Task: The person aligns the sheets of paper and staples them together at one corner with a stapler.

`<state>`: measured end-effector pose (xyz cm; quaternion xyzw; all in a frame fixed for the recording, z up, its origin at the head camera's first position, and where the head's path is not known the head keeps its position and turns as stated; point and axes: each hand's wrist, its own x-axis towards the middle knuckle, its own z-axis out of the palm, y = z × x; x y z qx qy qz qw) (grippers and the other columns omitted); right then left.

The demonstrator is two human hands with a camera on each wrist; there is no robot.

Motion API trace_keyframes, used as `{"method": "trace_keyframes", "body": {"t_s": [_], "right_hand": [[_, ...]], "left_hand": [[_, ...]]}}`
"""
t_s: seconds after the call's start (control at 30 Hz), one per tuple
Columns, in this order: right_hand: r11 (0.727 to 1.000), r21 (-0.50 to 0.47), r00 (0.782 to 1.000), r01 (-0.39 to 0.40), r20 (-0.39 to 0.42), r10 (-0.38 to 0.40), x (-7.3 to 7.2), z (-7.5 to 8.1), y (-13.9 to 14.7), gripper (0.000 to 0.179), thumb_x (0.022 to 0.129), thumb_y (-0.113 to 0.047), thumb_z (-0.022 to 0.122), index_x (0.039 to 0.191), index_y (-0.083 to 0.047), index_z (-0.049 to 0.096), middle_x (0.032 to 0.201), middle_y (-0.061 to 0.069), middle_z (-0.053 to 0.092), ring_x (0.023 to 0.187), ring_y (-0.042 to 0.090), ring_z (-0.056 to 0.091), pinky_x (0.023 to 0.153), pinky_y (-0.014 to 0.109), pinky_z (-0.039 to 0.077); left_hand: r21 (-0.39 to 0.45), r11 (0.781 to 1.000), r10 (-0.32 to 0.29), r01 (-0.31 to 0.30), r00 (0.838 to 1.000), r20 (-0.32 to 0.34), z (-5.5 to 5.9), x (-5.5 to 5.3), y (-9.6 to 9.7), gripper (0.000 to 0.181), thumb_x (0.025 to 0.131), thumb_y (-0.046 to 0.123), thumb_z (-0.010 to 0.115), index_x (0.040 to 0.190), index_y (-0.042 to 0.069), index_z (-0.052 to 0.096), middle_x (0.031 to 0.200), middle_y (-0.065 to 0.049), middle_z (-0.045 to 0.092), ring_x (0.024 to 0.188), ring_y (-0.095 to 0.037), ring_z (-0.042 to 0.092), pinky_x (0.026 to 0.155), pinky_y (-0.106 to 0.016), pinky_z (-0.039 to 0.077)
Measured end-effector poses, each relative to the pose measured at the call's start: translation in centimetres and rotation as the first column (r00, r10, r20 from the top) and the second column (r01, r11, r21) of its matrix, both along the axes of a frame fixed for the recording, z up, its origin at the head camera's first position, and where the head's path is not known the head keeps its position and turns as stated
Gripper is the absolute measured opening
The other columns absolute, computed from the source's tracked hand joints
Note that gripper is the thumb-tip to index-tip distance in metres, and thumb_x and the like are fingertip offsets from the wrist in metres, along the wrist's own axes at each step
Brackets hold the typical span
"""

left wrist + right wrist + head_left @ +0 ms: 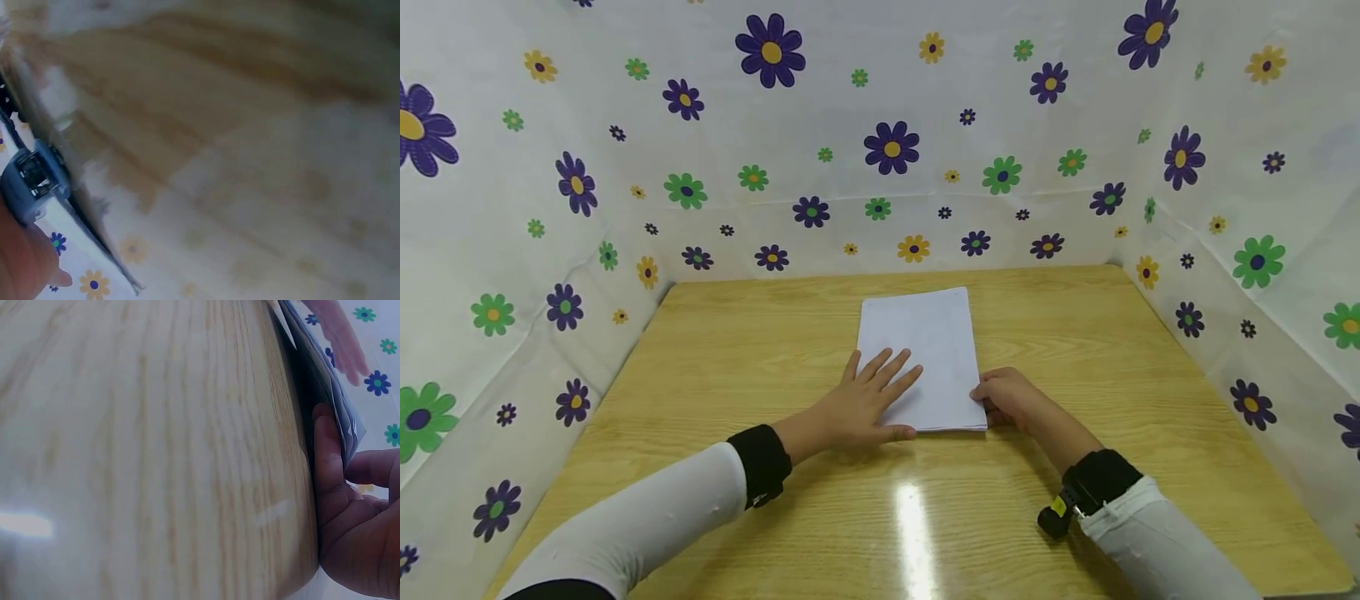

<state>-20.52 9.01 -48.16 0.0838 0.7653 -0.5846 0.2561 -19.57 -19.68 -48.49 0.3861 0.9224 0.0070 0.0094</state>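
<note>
A stack of white paper sheets (pixel 928 346) lies on the wooden table, its near edge showing several layers. Spread fingers of my left hand (pixel 868 404) rest across the lower left part of the stack, the thumb by its near edge. My right hand (pixel 1009 397) pinches the right edge close to the near corner. In the right wrist view, the right hand's fingers (pixel 330 447) reach under the paper sheets (pixel 325 369) while the thumb lies against the other side, and the edge stands slightly raised off the table. The left hand (pixel 340 337) appears beyond the sheets there.
The wooden table (pixel 760 333) has rounded corners and a bright light reflection near its front. Flower-patterned white sheeting (pixel 820 108) encloses the back and both sides. Black straps (pixel 760 462) circle the wrists, and a small dark camera (pixel 1055 521) hangs by the right one.
</note>
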Motion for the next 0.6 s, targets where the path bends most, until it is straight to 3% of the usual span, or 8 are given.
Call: {"method": "trace_keyframes", "body": {"t_s": [0.2,0.3,0.6], "right_hand": [[1.0,0.005,1.0,-0.009,-0.013,0.009,-0.2,-0.1,0.0,0.008,0.098,-0.004,0.057,0.099,0.003,0.062,0.083,0.006,0.069,0.071,0.015,0.066,0.061,0.027,0.056],[1.0,0.019,1.0,-0.012,-0.022,0.013,-0.2,-0.2,0.0,0.008,0.098,-0.004,0.058,0.091,0.0,0.059,0.08,0.006,0.066,0.069,0.015,0.064,0.059,0.026,0.055],[1.0,-0.002,0.999,-0.018,-0.037,0.018,-0.1,-0.5,0.9,0.014,0.098,-0.004,0.058,0.106,0.005,0.064,0.088,0.008,0.068,0.071,0.015,0.065,0.058,0.025,0.055]], "left_hand": [[0.009,0.999,0.032,-0.032,0.999,0.032,0.0,0.2,0.3,0.098,0.093,0.084,0.027,0.166,0.024,0.001,0.173,-0.009,0.003,0.159,-0.035,0.007,0.118,-0.074,0.006],[0.008,0.999,0.036,-0.037,0.999,0.034,-0.1,0.1,0.4,0.099,0.092,0.085,0.027,0.166,0.024,0.001,0.173,-0.008,0.002,0.159,-0.034,0.006,0.118,-0.074,0.006],[0.015,1.0,-0.005,0.005,1.0,0.013,-1.4,-0.5,0.9,0.104,0.087,0.091,0.027,0.166,0.027,0.006,0.174,-0.005,0.002,0.159,-0.032,0.003,0.117,-0.075,0.004]]}}
